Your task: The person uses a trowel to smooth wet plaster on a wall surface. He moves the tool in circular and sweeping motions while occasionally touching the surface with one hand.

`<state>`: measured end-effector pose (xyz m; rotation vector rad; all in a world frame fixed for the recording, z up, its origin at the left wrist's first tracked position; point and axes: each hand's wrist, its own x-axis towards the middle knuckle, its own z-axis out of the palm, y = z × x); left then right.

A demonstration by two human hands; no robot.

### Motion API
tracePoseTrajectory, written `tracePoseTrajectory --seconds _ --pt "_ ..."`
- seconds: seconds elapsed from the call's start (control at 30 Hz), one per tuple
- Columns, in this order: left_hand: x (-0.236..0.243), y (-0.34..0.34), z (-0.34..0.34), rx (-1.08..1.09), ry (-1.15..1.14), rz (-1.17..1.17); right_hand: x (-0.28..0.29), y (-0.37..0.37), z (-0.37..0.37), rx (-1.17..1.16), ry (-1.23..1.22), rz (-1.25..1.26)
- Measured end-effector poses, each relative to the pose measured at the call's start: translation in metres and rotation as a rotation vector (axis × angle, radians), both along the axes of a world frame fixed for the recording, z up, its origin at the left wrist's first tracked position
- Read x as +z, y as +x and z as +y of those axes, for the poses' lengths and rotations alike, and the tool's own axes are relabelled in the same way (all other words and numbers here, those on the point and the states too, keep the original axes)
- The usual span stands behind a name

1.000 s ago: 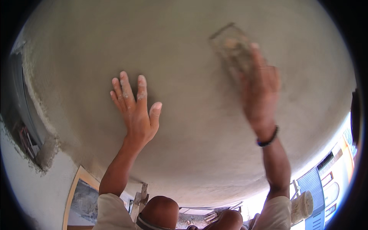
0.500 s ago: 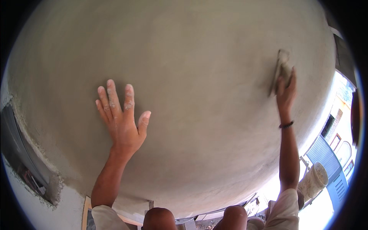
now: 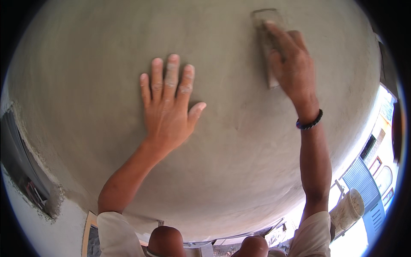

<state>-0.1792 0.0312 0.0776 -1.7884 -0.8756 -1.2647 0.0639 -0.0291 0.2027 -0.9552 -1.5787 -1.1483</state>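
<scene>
A broad grey plastered wall (image 3: 231, 128) fills most of the view, its surface smooth with faint streaks. Spread flat against it, left of centre, is my left hand (image 3: 169, 103), with pale plaster dust on its fingers and nothing in it. Farther up and to the right, my right hand (image 3: 295, 66) grips a plastering float (image 3: 272, 79). The float's long narrow face lies along the plaster, slightly tilted and a little blurred by motion. My fingers hide most of its handle.
A recessed opening with a rough plaster edge (image 3: 53, 205) is at the left. My knees (image 3: 166, 240) show at the bottom. At lower right are a stained bucket (image 3: 349, 210), a blue corrugated metal sheet (image 3: 361, 177) and buildings outside. A wooden frame (image 3: 87, 229) stands lower left.
My right hand has swept the float up and to the left across the wall. My left hand has shifted up and to the right, still spread with nothing in it.
</scene>
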Motion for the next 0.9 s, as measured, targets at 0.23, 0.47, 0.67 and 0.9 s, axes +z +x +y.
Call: tracePoseTrajectory --seconds 0.23,0.47,0.67,0.9 --pt "-0.032 -0.019 -0.010 0.035 -0.065 -0.100 -0.062 -0.023 0.000 -0.074 -0.090 -0.423" --pt "-0.021 -0.006 -0.021 -0.117 0.013 -0.302 -0.061 -0.037 0.003 -0.092 -0.048 -0.417" --pt "-0.003 0.000 -0.014 -0.281 0.126 -0.436 -0.067 -0.010 0.000 -0.176 -0.109 -0.453" --pt "0.001 0.005 -0.023 -0.423 0.171 -0.679 -0.078 -0.013 -0.004 -0.197 -0.115 -0.527"
